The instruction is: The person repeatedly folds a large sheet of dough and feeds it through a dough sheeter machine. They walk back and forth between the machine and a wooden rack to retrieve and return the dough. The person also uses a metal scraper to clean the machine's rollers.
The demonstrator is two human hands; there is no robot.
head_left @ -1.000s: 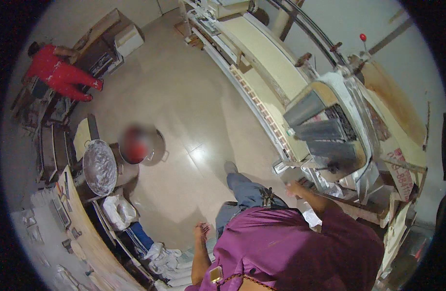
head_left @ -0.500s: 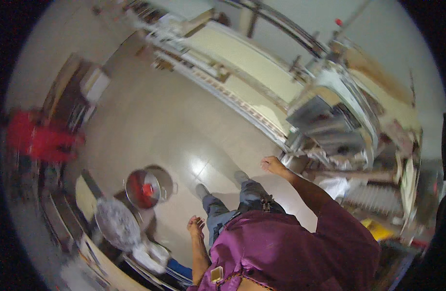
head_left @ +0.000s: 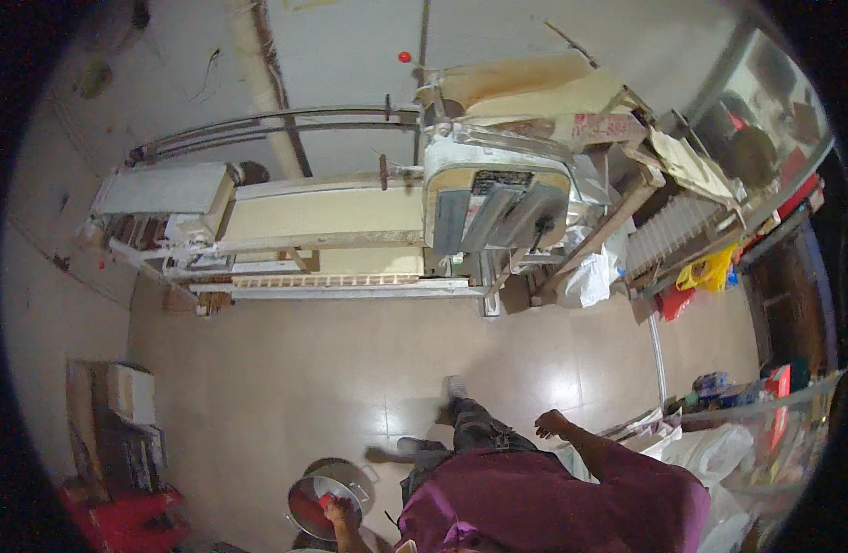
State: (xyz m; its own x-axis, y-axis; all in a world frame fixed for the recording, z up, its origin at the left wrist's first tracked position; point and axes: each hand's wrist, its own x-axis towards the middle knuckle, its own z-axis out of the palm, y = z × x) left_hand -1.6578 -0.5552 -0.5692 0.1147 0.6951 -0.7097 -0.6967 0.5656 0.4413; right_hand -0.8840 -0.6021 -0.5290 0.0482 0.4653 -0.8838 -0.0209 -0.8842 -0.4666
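Observation:
My left hand is over a round metal pot at the lower middle, beside a small red thing. Its fingers are too small and blurred to show whether they grip that thing or only lie in front of it. Reddish contents colour the inside of the pot. My right hand hangs free above the floor to the right of my legs, fingers a little apart, holding nothing.
A long machine with a cream belt runs along the far wall, a rounded metal panel at its right end. Plastic bags crowd the right side. A red cloth-like thing and a box stand at left.
My view has turned, so the machine now lies straight across ahead. My left hand has gone from beside my leg to over the pot. My right hand still hangs free.

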